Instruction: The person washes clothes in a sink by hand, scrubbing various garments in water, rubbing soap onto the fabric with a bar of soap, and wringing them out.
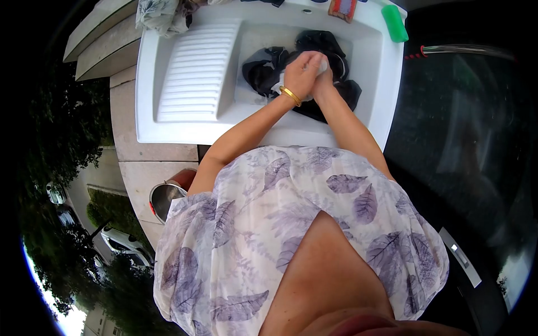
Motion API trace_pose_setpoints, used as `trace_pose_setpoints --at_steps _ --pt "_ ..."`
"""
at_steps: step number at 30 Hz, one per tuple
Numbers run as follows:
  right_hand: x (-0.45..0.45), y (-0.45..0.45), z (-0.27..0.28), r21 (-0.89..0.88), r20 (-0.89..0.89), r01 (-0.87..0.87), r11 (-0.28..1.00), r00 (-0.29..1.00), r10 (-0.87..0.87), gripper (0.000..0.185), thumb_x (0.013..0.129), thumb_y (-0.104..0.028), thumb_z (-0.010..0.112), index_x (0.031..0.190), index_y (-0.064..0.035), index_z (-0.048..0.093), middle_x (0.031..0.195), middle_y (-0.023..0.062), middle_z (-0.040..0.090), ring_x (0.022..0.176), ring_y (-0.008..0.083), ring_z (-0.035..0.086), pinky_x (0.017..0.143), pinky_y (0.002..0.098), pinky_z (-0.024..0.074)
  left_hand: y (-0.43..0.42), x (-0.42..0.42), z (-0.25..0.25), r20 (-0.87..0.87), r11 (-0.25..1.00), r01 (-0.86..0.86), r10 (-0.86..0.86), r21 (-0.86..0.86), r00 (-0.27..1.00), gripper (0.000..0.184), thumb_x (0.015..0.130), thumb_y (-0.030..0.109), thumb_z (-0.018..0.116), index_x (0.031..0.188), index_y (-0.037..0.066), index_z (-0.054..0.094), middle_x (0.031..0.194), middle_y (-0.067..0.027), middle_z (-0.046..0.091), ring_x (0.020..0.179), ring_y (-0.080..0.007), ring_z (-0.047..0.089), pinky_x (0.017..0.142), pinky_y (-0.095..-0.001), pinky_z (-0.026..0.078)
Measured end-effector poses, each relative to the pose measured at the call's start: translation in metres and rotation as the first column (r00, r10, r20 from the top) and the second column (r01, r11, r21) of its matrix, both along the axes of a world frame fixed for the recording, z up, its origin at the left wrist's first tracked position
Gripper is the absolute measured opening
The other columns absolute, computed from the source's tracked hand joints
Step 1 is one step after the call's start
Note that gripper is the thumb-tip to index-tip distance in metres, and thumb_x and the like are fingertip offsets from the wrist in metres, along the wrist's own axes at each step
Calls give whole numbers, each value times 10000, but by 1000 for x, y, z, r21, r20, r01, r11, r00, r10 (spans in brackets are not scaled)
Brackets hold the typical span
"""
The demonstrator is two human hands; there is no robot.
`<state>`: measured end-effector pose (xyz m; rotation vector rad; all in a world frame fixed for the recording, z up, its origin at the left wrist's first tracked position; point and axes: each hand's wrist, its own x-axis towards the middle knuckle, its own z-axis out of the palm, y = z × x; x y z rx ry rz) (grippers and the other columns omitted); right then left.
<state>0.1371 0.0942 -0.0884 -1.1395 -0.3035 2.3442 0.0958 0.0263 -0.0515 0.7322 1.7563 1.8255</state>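
Note:
My left hand (300,74), with a gold bracelet (291,96) at its wrist, is closed around a small white cloth (322,67). Pressed against it, my right hand (323,83) grips the same cloth from the other side. Most of the cloth is hidden between my fingers. Both hands are over the basin of a white laundry sink (372,64). Under and around them lies a bunched black garment (260,77), which looks wet.
Left of the basin is a ribbed washboard (190,73). Pale crumpled clothes (162,15) lie at the upper left corner. A brush (342,9) and a green bottle-like object (395,24) rest on the far rim. A metal bucket (166,197) stands below on the left.

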Motion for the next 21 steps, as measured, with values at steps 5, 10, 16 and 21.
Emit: trace_pose_setpoints --at_steps 5,10,16,21 --pt "-13 -10 -5 -49 -474 -419 907 809 348 247 907 -303 430 850 -89 539 790 45 543 745 191 541 700 350 468 -5 -26 22 -511 916 -142 -77 -376 856 438 819 454 500 611 92 631 630 -118 608 631 -342 584 594 -427 444" --pt "-33 -30 33 50 27 -356 933 935 355 257 878 -290 432 809 -73 553 839 62 611 756 202 602 673 338 500 -12 -44 9 -599 882 -267 -22 -389 800 447 860 394 455 608 55 601 574 -163 554 554 -365 544 535 -425 419" --pt "-32 -31 28 -133 -25 -449 884 893 450 239 886 -263 401 892 -74 548 891 67 605 792 222 610 656 343 503 -13 -60 -15 -586 903 -204 -63 -378 808 447 867 383 419 613 50 576 598 -160 568 592 -381 551 554 -451 421" --pt "-20 -41 -17 -32 -404 -383 923 850 338 267 871 -298 418 898 -67 548 917 80 597 793 205 603 659 328 506 -25 -52 3 -618 850 -243 -116 -466 778 421 837 373 453 589 62 590 627 -151 584 608 -369 555 554 -443 430"
